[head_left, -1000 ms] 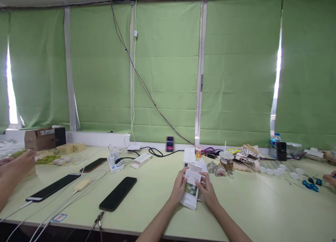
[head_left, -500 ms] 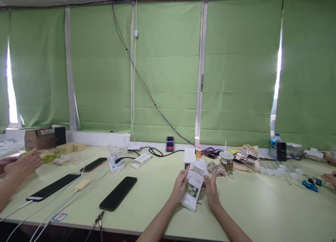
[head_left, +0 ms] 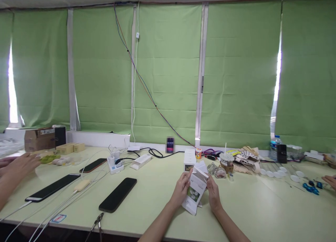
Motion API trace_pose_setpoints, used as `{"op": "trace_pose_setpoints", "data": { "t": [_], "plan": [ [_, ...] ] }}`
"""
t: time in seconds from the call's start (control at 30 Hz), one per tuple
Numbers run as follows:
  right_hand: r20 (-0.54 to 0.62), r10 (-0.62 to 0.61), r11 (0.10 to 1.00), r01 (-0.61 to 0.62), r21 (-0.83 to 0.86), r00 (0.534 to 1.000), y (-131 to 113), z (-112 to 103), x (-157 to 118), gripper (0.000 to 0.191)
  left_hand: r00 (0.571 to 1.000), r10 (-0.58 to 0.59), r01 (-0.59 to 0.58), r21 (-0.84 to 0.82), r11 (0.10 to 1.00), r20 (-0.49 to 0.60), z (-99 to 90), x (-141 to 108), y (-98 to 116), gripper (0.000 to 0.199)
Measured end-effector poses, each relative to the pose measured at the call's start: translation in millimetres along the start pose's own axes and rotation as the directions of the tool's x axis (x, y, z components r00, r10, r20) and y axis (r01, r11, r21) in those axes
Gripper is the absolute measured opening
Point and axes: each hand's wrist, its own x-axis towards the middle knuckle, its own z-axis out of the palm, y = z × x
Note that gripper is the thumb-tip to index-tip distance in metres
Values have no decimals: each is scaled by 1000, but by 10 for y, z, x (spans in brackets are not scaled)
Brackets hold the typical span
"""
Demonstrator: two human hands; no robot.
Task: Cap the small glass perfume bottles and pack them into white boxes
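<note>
Currently in hand: a white carton (head_left: 195,189) printed with a picture of flowers is held up between the two hands, above the near part of the desk (head_left: 152,203). It is tilted, with its top leaned to the right; whether the desk is touched by its lower end cannot be told.
Left hand (head_left: 181,187): the carton's left edge is gripped at its upper half, with the fingers bent and the knuckles turned up and outward.
Right hand (head_left: 214,191): the fingertips are set at the carton's upper right corner, with the fingers bent and the palm turned inward; how firmly the corner is pinched cannot be told.
Forearms: both are brought in from the bottom, the left one slanted up to the right, the right one slanted up to the left.
Behind the carton: a white paper piece (head_left: 201,166) is partly covered, and just beyond it a white box (head_left: 189,158) is set on the desk.
Right of it: a cup (head_left: 226,159) with a straw is placed near the wall side.
Left of it: a dark phone (head_left: 118,194) is laid flat, well apart from the hands.
Desk ends: someone else's hand (head_left: 22,166) is seen at the left, and a further hand (head_left: 330,181) is cut off at the right.
</note>
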Motion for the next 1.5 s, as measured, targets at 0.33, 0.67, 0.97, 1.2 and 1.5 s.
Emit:
{"op": "trace_pose_setpoints", "data": {
  "t": [0.33,0.67,0.97,1.2,1.5],
  "plan": [
    [-47,-4,988,-3,-153,999,-41,4,11,38,999,31,-31,11,999,17,7,-12,65,41],
    [6,-79,992,79,-102,997,-142,-15,25,33,999,40,-40,6,999,3,31,-23,57,41],
    [1,-31,997,31,-67,1000,-107,-7,34,35,999,-28,26,-30,999,-43,36,-41,58,39],
    [9,-27,999,27,-43,1000,-104,-15,46,37,998,-59,59,-30,998,-29,40,-49,31,44],
    [-17,-43,997,42,-71,999,-150,3,48,35,1000,2,-2,14,1000,-11,35,-33,45,36]
  ]
}}
